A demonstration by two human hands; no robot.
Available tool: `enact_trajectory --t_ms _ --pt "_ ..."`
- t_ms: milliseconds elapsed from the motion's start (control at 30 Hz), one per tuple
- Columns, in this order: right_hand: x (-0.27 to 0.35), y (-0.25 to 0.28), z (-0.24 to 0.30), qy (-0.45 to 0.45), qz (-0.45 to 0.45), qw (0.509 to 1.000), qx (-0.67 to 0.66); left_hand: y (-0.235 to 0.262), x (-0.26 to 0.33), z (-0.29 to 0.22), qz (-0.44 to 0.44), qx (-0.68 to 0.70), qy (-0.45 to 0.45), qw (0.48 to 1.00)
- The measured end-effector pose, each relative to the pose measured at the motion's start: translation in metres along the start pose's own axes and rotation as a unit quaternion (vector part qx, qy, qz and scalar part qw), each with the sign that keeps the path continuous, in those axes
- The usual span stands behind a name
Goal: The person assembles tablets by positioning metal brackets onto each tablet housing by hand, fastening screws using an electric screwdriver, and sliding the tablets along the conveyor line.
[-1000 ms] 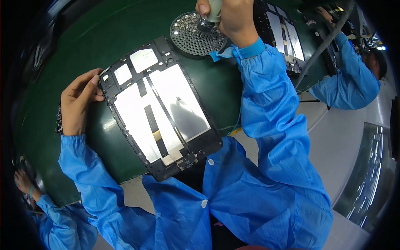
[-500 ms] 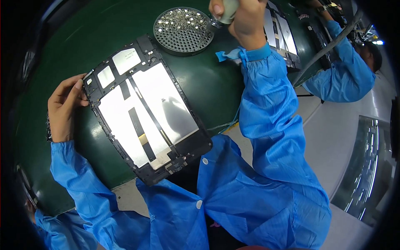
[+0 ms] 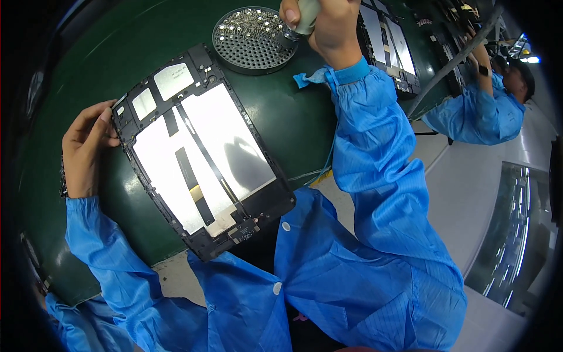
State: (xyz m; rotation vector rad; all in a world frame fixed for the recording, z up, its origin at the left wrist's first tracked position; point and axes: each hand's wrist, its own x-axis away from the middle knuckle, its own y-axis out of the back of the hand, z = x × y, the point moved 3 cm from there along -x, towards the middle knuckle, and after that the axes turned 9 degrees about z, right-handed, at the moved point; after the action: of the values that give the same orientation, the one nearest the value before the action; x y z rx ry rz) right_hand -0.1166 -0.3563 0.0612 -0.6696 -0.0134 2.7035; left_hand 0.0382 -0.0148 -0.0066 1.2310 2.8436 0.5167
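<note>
An opened tablet point(image 3: 243, 126), with a black frame, bright silver inner plates and dark ribbon strips, lies tilted on the green table in front of me. My left hand point(image 3: 85, 141) pinches its far left edge, thumb on the rim and fingers bent beside it. At the top, my right hand point(image 3: 334, 29) is wrapped round a pale-green-handled screwdriver point(image 3: 307, 16) with a metal collar. The collar end is over the right side of a round grey perforated tray point(image 3: 252, 57), where many small silver screws point(image 3: 249, 23) lie. The screwdriver's tip cannot be made out.
Another opened tablet point(image 3: 390, 44) lies on the table beyond my right forearm. A grey cable point(image 3: 454, 61) hangs across the right side. A person in blue sleeves point(image 3: 478, 111) works at the right; another blue sleeve point(image 3: 82, 322) shows at lower left.
The view has shifted slightly, so the tablet, tray and both hands sit a little further left and up. My grips look the same. The person at right has moved an arm.
</note>
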Motion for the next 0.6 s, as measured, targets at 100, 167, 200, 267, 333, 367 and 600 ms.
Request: enact_trajectory --t_ms 100,167,200,267,333,367,600 --pt "0.000 0.000 0.000 0.000 0.002 1.000 0.003 0.000 -0.001 0.000 -0.001 -0.004 0.001 1.000" --pt "0.001 0.003 0.000 0.000 0.001 1.000 0.007 -0.002 -0.004 0.003 0.002 -0.004 -0.002 1.000" --pt "0.000 0.002 0.000 -0.003 -0.002 1.000 -0.002 0.000 -0.003 0.002 0.001 -0.006 -0.003 1.000" --pt "-0.001 0.002 -0.001 -0.005 -0.004 1.000 -0.013 0.002 -0.001 0.000 0.000 -0.010 -0.004 1.000" --pt "-0.001 0.002 -0.002 -0.019 -0.005 0.999 -0.033 0.001 -0.001 -0.001 -0.004 -0.013 -0.004 1.000" --pt "-0.002 0.001 -0.001 -0.019 -0.004 0.999 -0.033 0.000 -0.001 -0.001 -0.005 -0.013 -0.004 1.000" --pt "-0.008 -0.028 0.013 -0.015 0.048 0.997 -0.052 -0.004 -0.003 -0.005 0.049 0.038 -0.010 0.998"
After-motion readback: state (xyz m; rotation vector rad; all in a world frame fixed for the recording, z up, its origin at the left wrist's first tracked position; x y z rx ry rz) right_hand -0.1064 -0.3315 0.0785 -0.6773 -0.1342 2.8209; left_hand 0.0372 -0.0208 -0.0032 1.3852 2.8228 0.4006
